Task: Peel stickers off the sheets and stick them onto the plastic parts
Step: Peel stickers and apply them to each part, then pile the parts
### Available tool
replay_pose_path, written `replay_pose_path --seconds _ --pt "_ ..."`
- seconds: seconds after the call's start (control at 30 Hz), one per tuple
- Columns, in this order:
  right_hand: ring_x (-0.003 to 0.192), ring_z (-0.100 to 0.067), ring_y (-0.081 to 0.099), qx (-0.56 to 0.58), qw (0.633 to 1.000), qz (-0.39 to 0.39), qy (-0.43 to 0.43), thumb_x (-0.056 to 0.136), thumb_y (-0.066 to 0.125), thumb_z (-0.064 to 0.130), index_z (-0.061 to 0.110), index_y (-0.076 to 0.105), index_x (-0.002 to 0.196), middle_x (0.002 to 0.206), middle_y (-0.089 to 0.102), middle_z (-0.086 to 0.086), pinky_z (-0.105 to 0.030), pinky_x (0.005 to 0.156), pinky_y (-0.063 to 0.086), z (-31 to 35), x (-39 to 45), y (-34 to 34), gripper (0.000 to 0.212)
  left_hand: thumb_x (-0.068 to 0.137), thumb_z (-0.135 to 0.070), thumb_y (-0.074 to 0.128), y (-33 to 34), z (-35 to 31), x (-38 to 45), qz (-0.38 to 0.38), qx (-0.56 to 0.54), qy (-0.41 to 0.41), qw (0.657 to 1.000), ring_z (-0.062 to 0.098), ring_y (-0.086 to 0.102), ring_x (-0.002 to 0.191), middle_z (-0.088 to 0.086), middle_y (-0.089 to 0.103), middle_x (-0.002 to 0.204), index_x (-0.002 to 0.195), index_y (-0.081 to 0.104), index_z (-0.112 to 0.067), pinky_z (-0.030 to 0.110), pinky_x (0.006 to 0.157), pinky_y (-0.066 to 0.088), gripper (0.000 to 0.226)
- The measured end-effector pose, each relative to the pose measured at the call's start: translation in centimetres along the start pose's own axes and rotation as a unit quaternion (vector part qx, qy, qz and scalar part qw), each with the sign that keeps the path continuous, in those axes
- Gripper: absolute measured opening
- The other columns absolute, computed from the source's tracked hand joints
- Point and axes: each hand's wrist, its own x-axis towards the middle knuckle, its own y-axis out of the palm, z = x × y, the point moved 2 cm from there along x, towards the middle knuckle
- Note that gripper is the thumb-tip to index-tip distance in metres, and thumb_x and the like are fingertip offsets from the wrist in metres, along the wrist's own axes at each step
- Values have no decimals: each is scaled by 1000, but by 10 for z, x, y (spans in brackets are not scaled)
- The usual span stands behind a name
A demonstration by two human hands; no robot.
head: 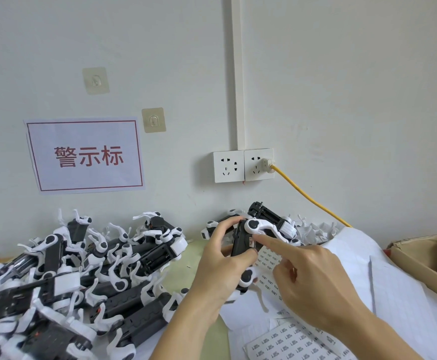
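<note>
Crowding the table's left side, a heap of black-and-white plastic toy parts point(82, 271) lies beside white sticker sheets point(290, 341) and a brown cardboard box point(420, 258) at right. The left hand point(222, 258) grips one black plastic part with white legs point(251, 237) above the sheets, fingers curled round it. The right hand point(313, 281) presses its extended index fingertip point(257, 238) onto the part's side, other fingers curled.

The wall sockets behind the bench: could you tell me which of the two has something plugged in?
The right socket, where a white plug with a yellow cable sits; the left socket is empty.
</note>
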Motion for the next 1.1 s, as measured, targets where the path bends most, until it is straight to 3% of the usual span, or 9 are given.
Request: replay_pose_path --seconds 0.13,0.23,0.3,0.4,0.53,0.63,0.73,0.87,1.1 --pt "49 -19 36 19 999 28 -15 77 39 16 53 60 128 54 46 12 -20 45 23 -3 1 4 66 59 -33 74 -2 1 3 -27 -30 -9 999 26 68 78 3 75 90 112 61 -55 57 86 57 59" --pt "47 -19 35 24 999 26 -7 80 41 15 50 64 123 51 42 7 -20 46 23 -8 1 7 61 67 -25 72 -2 0 2 -34 -42 -9 998 38 64 78 13 74 96 112 61 -52 67 86 53 53" --pt "42 -18 32 56 998 3 15 84 45 10 41 70 118 46 38 4 -18 44 23 -12 1 8 53 76 -24 75 -4 1 2 -51 -34 -4 998 36 70 89 9 76 94 108 61 -53 58 85 55 45" --pt "36 -13 29 130 988 -56 56 91 49 2 31 73 112 40 37 5 -14 42 22 -20 2 10 44 84 -26 74 -6 2 2 -72 -19 6 997 18 68 74 7 76 89 104 60 -53 41 70 59 36" --pt "38 -8 32 208 964 -138 92 95 48 5 35 71 100 46 44 5 -14 41 26 -23 4 7 38 87 -23 71 -3 0 1 -42 12 24 999 22 70 79 4 75 92 111 59 -53 29 69 55 40" --pt "80 2 61 270 949 -125 105 94 51 30 45 65 113 94 63 17 -10 63 41 -21 5 5 28 82 -24 71 4 -3 -2 14 88 77 993 11 69 89 -12 73 93 116 58 -50 28 79 58 44" --pt "121 11 49 362 922 2 136 83 52 51 61 50 130 128 55 30 -20 90 41 -23 3 11 48 77 -22 68 12 -7 -6 78 136 114 981 7 68 80 -13 71 94 117 60 -51 28 69 60 50" --pt "114 3 61 400 905 70 126 84 56 47 53 52 134 122 66 23 -24 90 44 -24 2 17 51 78 -13 67 16 -7 -10 138 183 141 963 1 66 75 -20 71 95 120 61 -52 18 66 53 57" --pt "103 2 63 355 923 -6 146 103 46 29 32 69 115 105 71 15 -14 85 45 -25 7 17 26 71 -36 79 16 -10 -9 61 175 142 972 4 66 68 -10 72 85 119 49 -57 24 60 54 60"
